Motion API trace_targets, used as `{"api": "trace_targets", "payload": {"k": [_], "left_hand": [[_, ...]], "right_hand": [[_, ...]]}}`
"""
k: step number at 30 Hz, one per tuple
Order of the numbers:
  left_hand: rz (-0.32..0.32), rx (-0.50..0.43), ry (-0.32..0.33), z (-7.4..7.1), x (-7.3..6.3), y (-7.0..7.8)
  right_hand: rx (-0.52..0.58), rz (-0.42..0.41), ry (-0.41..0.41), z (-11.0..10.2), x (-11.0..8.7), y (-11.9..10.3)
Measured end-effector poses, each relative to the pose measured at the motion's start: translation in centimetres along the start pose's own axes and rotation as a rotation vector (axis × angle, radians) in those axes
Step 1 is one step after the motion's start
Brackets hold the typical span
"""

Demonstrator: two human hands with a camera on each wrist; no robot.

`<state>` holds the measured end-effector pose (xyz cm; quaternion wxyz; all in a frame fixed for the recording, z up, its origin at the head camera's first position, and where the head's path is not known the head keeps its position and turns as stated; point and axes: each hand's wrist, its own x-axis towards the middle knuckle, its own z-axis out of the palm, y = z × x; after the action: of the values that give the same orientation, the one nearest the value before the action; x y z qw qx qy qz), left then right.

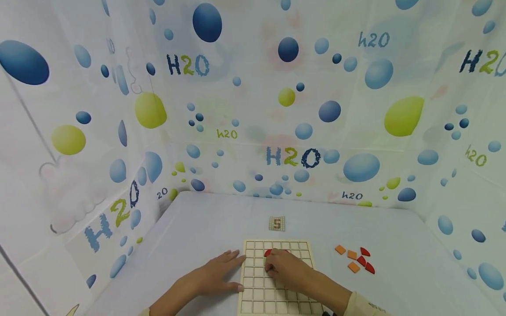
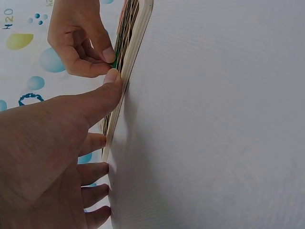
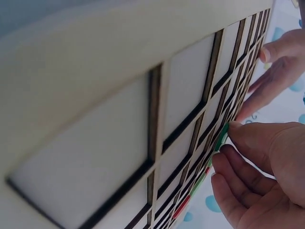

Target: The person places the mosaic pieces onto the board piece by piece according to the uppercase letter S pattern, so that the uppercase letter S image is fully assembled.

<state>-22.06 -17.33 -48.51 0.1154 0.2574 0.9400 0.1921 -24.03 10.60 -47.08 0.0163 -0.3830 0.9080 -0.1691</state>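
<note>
A light wooden grid board (image 1: 253, 283) lies on the table in front of me. My left hand (image 1: 217, 274) rests along its left edge, fingers spread, the thumb tip right at the rim in the left wrist view. Over the upper middle cells, my right hand (image 1: 292, 270) pinches a small green piece (image 3: 221, 137) between thumb and curled fingers, low at the grid. Red pieces (image 3: 181, 207) and lighter green ones sit in nearby cells. From above, the right hand hides most of these, leaving a red piece (image 1: 268, 253) showing at the knuckles.
Beyond the board lies a small card (image 1: 277, 224) with a gridded pattern. To the right, orange square pieces (image 1: 340, 249) and red quarter-round pieces (image 1: 370, 267) are scattered on the white tabletop (image 1: 395, 232). A curtain printed with blue and green drops (image 1: 361, 167) surrounds the table.
</note>
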Motion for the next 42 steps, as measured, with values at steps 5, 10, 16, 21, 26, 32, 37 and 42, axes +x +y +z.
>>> {"api": "trace_targets", "payload": {"k": [5, 10, 16, 21, 26, 32, 37, 42], "left_hand": [[-0.013, -0.015, -0.008, 0.1, 0.1, 0.0], [-0.028, -0.007, -0.014, 0.2, 0.3, 0.0], [-0.025, -0.007, -0.020, 0.2, 0.3, 0.1], [-0.023, -0.015, -0.021, 0.0, 0.1, 0.1], [-0.022, -0.018, -0.022, -0.1, 0.1, 0.2], [-0.031, -0.018, -0.027, 0.0, 0.2, 0.1], [-0.047, -0.013, -0.027, -0.1, 0.4, 0.1], [-0.060, -0.005, -0.031, 0.0, 0.5, 0.0]], "right_hand": [[0.028, 0.018, -0.016, 0.0, -0.3, 0.2], [0.046, 0.034, -0.020, -0.2, -1.0, 1.2], [0.130, 0.076, -0.012, -0.8, -2.6, 3.6], [0.200, 0.166, 0.048, -1.9, -4.7, 5.6], [0.196, 0.252, 0.148, -3.0, -7.1, 7.8], [0.196, 0.354, 0.242, -4.6, -9.7, 10.8], [0.226, 0.482, 0.277, -5.5, -10.8, 13.3], [0.225, 0.594, 0.224, -5.5, -10.8, 15.0]]}}
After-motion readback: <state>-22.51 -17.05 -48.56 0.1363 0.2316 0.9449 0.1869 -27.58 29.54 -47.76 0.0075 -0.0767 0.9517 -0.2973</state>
